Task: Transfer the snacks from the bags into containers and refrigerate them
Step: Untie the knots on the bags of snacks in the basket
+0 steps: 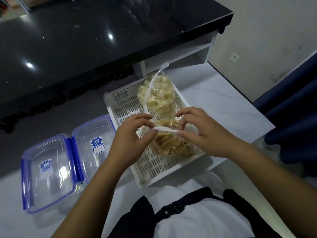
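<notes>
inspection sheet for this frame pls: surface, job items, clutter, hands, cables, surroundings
Surface: pale tabletop, bare where visible.
Job's things: white slotted tray holds two snack bags; far bag tied shut, near bag with its twisted neck being worked. Two clear containers with blue clips left of the tray, lids on.
Clutter: nothing seen.
Hands: left hand and right hand both pinch the neck.
Cables: nothing seen.
Surroundings: black counter, wall socket, blue fabric at right.

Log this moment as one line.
left hand + right hand: pinch twisted neck of near snack bag | white basket | containers shut
</notes>
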The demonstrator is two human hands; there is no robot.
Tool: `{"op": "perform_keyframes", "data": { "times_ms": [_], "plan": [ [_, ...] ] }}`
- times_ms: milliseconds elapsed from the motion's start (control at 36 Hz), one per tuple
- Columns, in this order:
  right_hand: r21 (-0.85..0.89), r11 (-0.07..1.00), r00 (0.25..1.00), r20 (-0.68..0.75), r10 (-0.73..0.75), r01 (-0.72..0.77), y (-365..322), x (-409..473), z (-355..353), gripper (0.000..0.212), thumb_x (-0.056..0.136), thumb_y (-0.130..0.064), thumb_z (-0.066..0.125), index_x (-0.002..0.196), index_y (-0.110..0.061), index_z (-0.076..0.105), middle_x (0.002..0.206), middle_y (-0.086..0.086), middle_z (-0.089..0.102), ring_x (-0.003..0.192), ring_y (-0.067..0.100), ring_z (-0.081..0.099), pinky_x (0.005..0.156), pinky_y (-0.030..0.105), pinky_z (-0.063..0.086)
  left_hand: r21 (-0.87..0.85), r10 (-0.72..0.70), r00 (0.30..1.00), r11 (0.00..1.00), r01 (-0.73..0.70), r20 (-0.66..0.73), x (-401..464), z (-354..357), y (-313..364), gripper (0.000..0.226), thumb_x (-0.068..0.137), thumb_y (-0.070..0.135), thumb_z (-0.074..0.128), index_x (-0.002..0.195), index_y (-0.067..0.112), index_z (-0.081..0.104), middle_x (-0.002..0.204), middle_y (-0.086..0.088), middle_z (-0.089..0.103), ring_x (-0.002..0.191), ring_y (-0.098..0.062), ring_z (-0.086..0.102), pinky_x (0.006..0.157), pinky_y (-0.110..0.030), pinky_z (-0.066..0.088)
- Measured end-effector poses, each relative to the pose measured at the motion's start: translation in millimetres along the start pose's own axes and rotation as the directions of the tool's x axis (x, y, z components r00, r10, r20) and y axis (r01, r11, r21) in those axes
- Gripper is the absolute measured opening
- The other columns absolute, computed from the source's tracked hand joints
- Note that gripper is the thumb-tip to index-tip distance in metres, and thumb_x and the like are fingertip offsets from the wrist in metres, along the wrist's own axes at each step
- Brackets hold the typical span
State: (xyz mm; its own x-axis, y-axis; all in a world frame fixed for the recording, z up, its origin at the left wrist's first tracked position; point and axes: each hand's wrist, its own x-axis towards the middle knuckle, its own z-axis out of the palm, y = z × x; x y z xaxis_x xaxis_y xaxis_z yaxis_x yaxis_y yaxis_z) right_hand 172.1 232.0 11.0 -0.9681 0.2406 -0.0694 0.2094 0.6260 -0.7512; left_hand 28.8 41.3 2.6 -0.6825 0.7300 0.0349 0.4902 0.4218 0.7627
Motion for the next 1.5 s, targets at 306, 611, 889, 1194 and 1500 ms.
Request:
{"op": "perform_keyframes", "data": {
  "times_ms": [306,611,889,1194,1500],
  "plan": [
    [0.138,0.990,0.999,-0.011,0.043,-0.041,1.3,-22.6,-22.3,0.014,0.091,-0.030,0.069,0.080,-0.029,0.058,0.126,-0.022,0.055,0.130,-0.001,0.044,0.101,0.015,0.031,-0.569,-0.262,0.954,0.811,0.136,-0.144,-14.3,9.3,-7.2,0.012,0.090,0.001,0.071,0.086,0.012,0.069,0.085,-0.008,0.072,0.082,-0.015,0.070,0.076,-0.024,0.057],
    [0.272,0.961,0.956,-0.290,0.039,0.043,0.4,-23.4,-27.1,0.025,0.086,-0.006,0.070,0.065,-0.009,0.056,0.100,-0.006,0.070,0.105,0.011,0.065,0.092,0.014,0.048,-0.709,-0.228,0.960,0.704,0.047,-0.162,3.0,-14.2,8.0,0.035,0.085,-0.006,0.061,0.106,0.021,0.061,0.082,-0.001,0.075,0.091,-0.023,0.075,0.084,-0.029,0.058],
    [0.531,0.843,0.795,-0.546,0.266,0.082,-16.7,-21.5,-44.6,0.015,0.083,-0.044,0.077,0.080,-0.029,0.079,0.079,-0.007,0.073,0.072,0.008,0.062,0.067,0.018,0.053,-0.788,-0.092,0.990,0.615,-0.026,-0.105,19.7,-53.7,26.5,0.039,0.079,-0.001,0.056,0.110,0.018,0.065,0.077,0.001,0.068,0.079,-0.021,0.067,0.087,-0.041,0.058],
    [0.965,0.263,0.935,-0.080,0.346,-0.015,-40.3,-9.4,-60.5,0.036,0.099,-0.030,0.051,0.082,-0.008,0.074,0.103,0.014,0.073,0.106,0.037,0.071,0.091,0.042,0.059,-0.842,0.114,0.946,0.498,0.210,0.304,11.9,-82.0,45.4,0.067,0.077,0.019,0.058,0.144,0.023,0.054,0.132,-0.024,0.064,0.096,-0.030,0.072,0.081,-0.037,0.059],
    [0.989,0.046,0.940,0.121,0.318,-0.143,-55.2,-2.4,-66.9,0.050,0.088,-0.038,0.064,0.127,-0.007,0.068,0.101,0.017,0.072,0.101,0.037,0.071,0.084,0.052,0.058,-0.889,0.116,0.946,0.393,0.236,0.302,-7.4,-83.6,54.2,0.086,0.070,0.036,0.077,0.149,0.023,0.048,0.142,-0.025,0.057,0.126,-0.050,0.057,0.097,-0.053,0.054]
  ]
}}
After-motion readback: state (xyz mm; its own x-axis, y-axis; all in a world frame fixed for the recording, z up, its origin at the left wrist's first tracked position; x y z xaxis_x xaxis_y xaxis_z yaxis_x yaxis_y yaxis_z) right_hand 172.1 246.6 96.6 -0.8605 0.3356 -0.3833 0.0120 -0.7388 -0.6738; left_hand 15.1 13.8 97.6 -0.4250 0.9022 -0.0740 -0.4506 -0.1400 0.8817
